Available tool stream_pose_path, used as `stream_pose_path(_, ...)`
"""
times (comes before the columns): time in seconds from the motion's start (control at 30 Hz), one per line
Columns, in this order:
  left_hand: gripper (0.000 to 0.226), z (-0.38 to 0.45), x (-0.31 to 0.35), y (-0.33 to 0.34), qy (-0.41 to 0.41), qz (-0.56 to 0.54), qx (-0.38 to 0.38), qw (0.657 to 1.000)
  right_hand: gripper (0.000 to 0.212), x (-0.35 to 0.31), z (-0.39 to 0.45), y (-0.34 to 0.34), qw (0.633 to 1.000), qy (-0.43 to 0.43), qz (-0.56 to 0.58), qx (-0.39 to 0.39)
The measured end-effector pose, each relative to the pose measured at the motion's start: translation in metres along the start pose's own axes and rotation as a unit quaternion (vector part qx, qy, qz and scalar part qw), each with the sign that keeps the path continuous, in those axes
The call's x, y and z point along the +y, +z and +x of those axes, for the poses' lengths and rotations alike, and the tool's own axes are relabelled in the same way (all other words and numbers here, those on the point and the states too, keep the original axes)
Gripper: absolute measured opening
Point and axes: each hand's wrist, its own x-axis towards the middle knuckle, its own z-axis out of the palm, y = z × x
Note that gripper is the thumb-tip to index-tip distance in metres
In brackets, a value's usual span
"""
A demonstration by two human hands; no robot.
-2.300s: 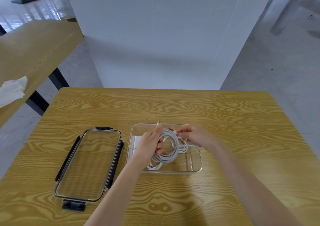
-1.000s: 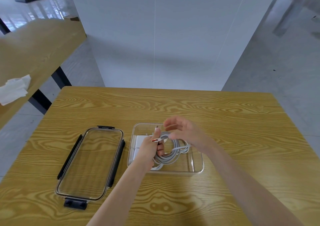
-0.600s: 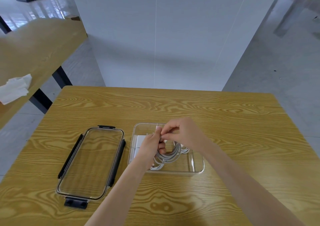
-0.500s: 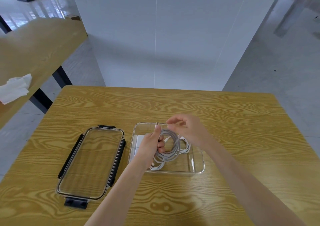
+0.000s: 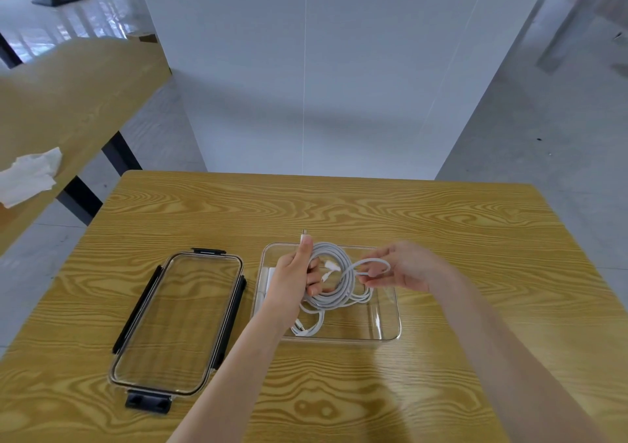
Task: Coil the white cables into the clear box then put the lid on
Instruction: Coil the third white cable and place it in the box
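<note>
A clear box (image 5: 387,332) stands on the wooden table (image 5: 441,232), right of centre. Over it my left hand (image 5: 294,274) grips a coil of white cable (image 5: 334,281), with a plug end sticking up past the thumb. My right hand (image 5: 406,269) pinches a loose loop of the same cable just right of the coil. More white cable (image 5: 307,328) lies in the box's near left corner, and a white block shows behind my left wrist. The clear lid (image 5: 178,320) with black latches lies flat to the left of the box.
A second wooden table (image 5: 68,82) stands at the left with a crumpled white cloth (image 5: 29,177) on it. A white partition (image 5: 323,68) rises just beyond the table's far edge. Grey floor lies to the right.
My right hand has moved right and down from the top of the coil, drawing out a loop of cable. My left hand keeps its hold on the coil over the box.
</note>
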Motion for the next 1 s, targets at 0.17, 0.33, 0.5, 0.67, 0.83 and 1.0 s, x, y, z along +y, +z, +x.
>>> stream_pose_path(0.17,0.046,0.001,-0.002,-0.001,-0.038,-0.014,0.013,0.999,0.033,0.009,0.006,0.002,0.998,-0.051,0.015,-0.022)
stream_pose_path(0.33,0.046,0.0,-0.002,-0.001,-0.065,-0.048,0.021,0.997,0.034,0.011,0.005,0.002,0.994,-0.08,-0.039,-0.061)
stream_pose_path(0.5,0.046,0.0,0.0,-0.002,-0.077,-0.056,0.02,0.995,0.035,0.012,0.002,0.005,0.985,-0.093,-0.116,-0.082)
stream_pose_path(0.67,0.041,-0.001,-0.004,0.001,-0.112,-0.092,0.011,0.989,0.028,0.012,-0.003,0.017,0.982,-0.155,-0.019,-0.11)
stream_pose_path(0.83,0.046,0.001,-0.012,0.001,-0.107,-0.046,0.026,0.993,0.028,0.01,-0.004,0.029,0.982,-0.162,0.03,-0.096)
stream_pose_path(1.0,0.034,0.003,-0.013,0.0,-0.064,0.035,0.04,0.997,0.015,0.002,-0.009,0.035,0.987,-0.149,0.042,-0.047)
